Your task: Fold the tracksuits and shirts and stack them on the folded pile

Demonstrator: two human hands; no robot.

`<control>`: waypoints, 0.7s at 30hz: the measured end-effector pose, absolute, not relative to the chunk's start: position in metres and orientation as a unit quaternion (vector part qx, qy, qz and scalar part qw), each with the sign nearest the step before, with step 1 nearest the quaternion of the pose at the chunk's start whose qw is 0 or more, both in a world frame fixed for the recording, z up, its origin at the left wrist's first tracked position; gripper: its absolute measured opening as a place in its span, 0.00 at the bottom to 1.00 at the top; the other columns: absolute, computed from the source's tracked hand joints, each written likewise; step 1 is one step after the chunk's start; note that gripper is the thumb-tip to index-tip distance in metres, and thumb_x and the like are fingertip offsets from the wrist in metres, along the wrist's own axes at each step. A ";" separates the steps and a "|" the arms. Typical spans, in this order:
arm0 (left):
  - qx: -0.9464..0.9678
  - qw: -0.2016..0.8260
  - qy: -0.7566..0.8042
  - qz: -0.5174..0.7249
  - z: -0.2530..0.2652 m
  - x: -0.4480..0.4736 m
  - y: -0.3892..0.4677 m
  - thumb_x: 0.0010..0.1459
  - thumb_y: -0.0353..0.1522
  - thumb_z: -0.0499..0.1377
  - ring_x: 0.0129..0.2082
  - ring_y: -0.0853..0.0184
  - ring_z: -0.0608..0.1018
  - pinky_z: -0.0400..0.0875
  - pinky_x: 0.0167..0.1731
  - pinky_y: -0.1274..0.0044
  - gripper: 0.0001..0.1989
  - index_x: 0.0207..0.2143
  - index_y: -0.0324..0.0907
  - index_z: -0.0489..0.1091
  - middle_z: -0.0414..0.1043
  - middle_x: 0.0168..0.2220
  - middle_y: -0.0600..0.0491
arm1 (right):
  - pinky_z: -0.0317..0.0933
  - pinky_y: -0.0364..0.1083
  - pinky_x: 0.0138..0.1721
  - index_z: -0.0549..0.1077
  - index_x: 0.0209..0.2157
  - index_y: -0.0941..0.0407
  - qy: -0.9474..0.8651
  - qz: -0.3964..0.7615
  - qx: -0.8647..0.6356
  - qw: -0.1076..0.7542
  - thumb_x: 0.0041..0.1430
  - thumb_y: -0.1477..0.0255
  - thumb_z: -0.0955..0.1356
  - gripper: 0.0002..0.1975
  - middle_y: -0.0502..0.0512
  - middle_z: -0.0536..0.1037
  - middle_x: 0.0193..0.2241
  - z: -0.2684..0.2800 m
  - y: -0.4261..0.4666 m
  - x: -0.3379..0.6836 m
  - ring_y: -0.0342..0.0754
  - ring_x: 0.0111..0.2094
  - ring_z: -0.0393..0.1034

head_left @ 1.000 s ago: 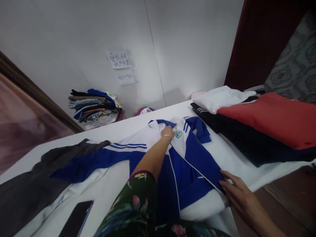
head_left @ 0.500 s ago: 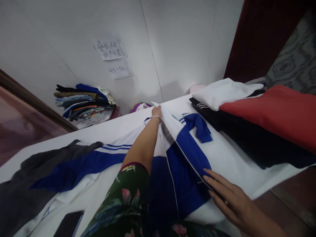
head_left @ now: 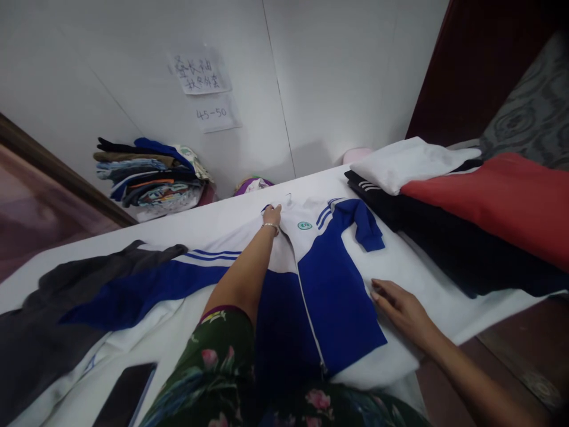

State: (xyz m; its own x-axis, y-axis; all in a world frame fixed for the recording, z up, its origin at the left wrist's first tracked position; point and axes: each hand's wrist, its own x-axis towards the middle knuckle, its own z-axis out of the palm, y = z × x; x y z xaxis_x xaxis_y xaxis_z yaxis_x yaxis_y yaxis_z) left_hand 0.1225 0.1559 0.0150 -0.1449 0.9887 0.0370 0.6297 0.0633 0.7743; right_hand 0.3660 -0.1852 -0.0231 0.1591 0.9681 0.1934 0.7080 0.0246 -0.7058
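A blue and white zip jacket (head_left: 342,290) lies front up on the white-covered table, with a round green badge (head_left: 304,225) on its chest. Its left-side sleeve stretches out flat, while the sleeve on the right is bent short. At the collar, my left hand (head_left: 272,218) pinches the white fabric by the top of the zip; the fingertips are partly hidden. Just right of the jacket's side edge, my right hand (head_left: 402,308) hovers low over the white cloth with loosely extended fingers and nothing in them.
Dark grey clothing (head_left: 57,308) and a phone (head_left: 127,394) lie on the left. Red clothing (head_left: 498,196), black clothing (head_left: 427,237) and white clothing (head_left: 409,163) are heaped on the right. A folded clothes stack (head_left: 153,172) stands beyond the table, below paper signs (head_left: 202,74).
The lifted right front panel of the jacket now lies flat, showing the badge. My left hand moved slightly left and down along the collar; my right hand let go of the panel edge.
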 end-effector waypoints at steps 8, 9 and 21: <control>0.706 0.257 0.577 0.321 0.017 0.112 0.066 0.57 0.35 0.56 0.44 0.65 0.74 0.65 0.48 0.74 0.17 0.48 0.39 0.68 0.72 0.46 0.47 | 0.64 0.44 0.26 0.67 0.54 0.59 -0.554 0.389 -0.649 0.348 0.55 0.61 0.65 0.27 0.55 0.77 0.33 -0.023 -0.152 0.350 0.44 0.24 0.69; 0.733 0.248 0.551 0.313 0.016 0.110 0.047 0.57 0.34 0.56 0.42 0.65 0.74 0.67 0.47 0.74 0.15 0.47 0.39 0.69 0.73 0.44 0.48 | 0.62 0.43 0.25 0.66 0.54 0.59 -0.552 0.399 -0.643 0.350 0.54 0.61 0.66 0.28 0.53 0.76 0.30 -0.023 -0.152 0.345 0.44 0.24 0.68; 0.926 0.144 0.334 0.103 -0.004 0.102 -0.093 0.56 0.35 0.58 0.54 0.61 0.69 0.60 0.55 0.66 0.16 0.47 0.41 0.70 0.68 0.53 0.47 | 0.58 0.43 0.15 0.63 0.54 0.57 -0.439 0.457 -0.668 0.390 0.49 0.59 0.67 0.31 0.44 0.67 0.19 -0.009 -0.183 0.379 0.43 0.15 0.64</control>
